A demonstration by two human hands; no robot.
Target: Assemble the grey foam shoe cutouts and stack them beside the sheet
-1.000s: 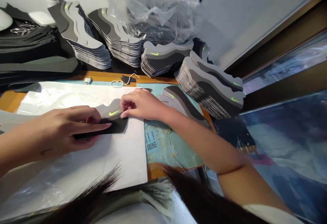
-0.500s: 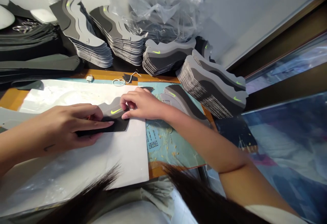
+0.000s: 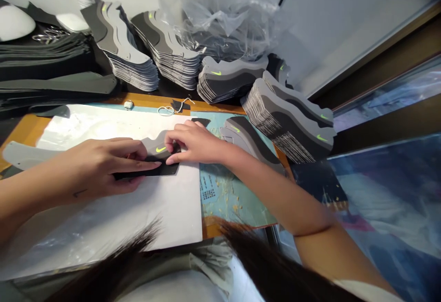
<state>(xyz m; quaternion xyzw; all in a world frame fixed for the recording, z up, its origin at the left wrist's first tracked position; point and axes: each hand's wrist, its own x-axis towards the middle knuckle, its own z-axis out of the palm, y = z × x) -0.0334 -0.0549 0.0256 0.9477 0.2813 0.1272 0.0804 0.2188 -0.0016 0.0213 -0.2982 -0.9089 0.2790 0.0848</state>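
Observation:
A grey and black shoe piece with a yellow-green swoosh [image 3: 161,168] lies on white paper [image 3: 172,210]. My left hand [image 3: 120,162] rests over its left part, index finger stretched along the black band, thumb at the lower edge, other fingers curled around something orange, mostly hidden. At the right end, my right hand [image 3: 189,143] has thumb and fingers bent in against the piece; whatever lies between the fingertips is too small to tell. Beyond my left wrist, a light grey piece [image 3: 27,155] shows on the paper.
Stacks of similar pieces [image 3: 134,70] line the back, with another stack [image 3: 289,122] at the right. Loose pieces [image 3: 255,141] lie on the blue mat [image 3: 223,201]. White string [image 3: 165,110] and a small white spool [image 3: 128,105] sit behind the paper.
The whole view has shifted slightly, so most things appear further right. My left index fingertip is a little closer to my right thumb; both hands remain on the piece.

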